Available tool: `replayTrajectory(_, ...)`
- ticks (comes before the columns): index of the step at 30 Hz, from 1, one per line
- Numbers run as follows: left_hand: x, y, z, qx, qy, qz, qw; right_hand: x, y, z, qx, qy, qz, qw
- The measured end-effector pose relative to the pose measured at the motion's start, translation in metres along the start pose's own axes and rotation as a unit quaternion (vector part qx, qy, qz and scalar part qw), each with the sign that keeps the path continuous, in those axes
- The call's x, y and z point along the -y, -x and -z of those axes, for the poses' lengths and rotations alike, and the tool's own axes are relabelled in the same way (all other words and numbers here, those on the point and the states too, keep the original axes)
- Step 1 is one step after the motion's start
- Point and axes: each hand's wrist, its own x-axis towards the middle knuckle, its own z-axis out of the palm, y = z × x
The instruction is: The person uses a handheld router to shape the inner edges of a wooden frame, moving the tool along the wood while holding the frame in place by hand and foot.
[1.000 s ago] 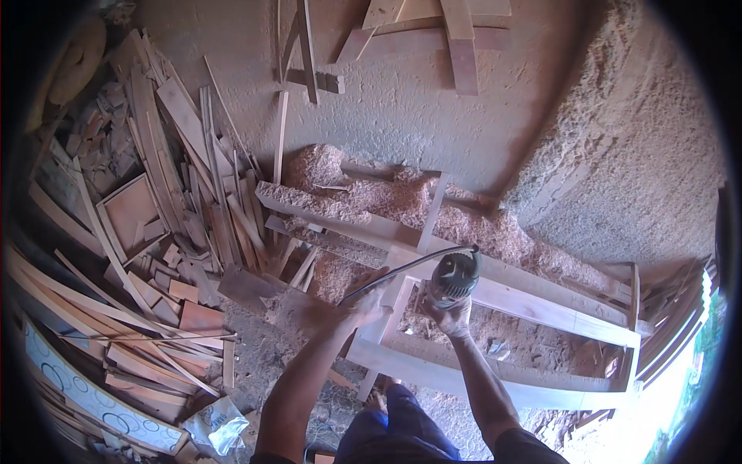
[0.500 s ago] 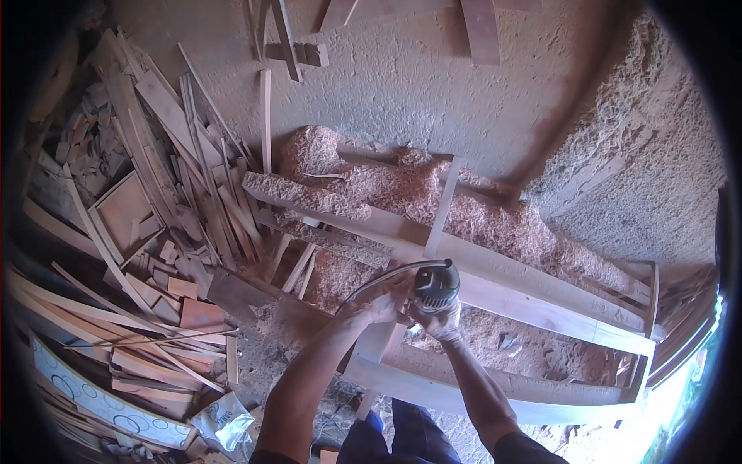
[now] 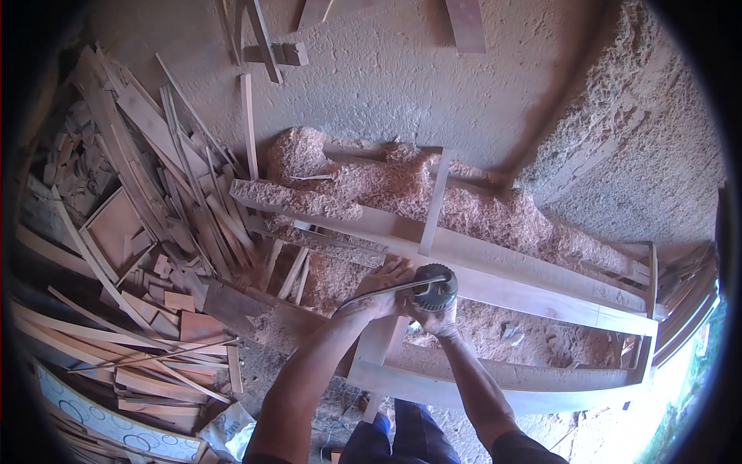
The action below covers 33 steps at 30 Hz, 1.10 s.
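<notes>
My right hand is wrapped round a dark, round-bodied corded power tool, seen from above. Its working end is hidden beneath the body, so its exact kind does not show. My left hand lies just left of the tool, fingers stretched forward over the wood of a pale wooden frame. From the tool's top the black cord runs left across my left wrist. Under and in front of both hands is the short crosspiece joining the frame's long rails.
Wood shavings are heaped along the wall, partly over the frame's far side. Stacked offcuts and long strips lean at the left. More boards and a patterned panel lie at lower left. An upright slat rises behind the tool.
The view has shifted slightly. My left hand's fingers now stretch forward beside the tool, and the cord lies lower across my wrist. The tool has turned a little in my right hand.
</notes>
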Motion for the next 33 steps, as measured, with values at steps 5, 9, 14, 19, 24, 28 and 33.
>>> replayTrajectory(5, -0.011, 0.003, 0.03, 0.018, 0.006, 0.043, 0.999, 0.017, -0.006, -0.001, 0.041, -0.044, -0.021, 0.998)
replayTrajectory(9, -0.003, -0.001, 0.015, -0.003, 0.006, 0.036, 0.999, -0.006, -0.005, -0.001, 0.01, -0.021, -0.029, 0.999)
replayTrajectory(14, 0.02, 0.002, -0.008, -0.019, -0.034, -0.002, 0.999, -0.002, -0.014, -0.011, 0.024, -0.056, -0.073, 0.995)
replayTrajectory(19, 0.023, -0.004, -0.01, 0.014, 0.007, -0.031, 0.999, -0.015, -0.014, -0.008, 0.01, 0.057, -0.029, 0.998)
replayTrajectory(24, 0.031, 0.005, -0.032, 0.025, -0.228, -0.052, 0.972, -0.008, -0.017, -0.009, 0.027, 0.022, -0.018, 0.999)
replayTrajectory(28, 0.037, 0.015, -0.056, -0.022, -0.178, -0.023, 0.983, -0.006, -0.016, -0.016, 0.046, 0.004, -0.029, 0.998)
replayTrajectory(33, 0.034, 0.029, -0.069, -0.038, -0.213, -0.04, 0.976, -0.01, 0.002, -0.022, 0.044, -0.076, -0.086, 0.992)
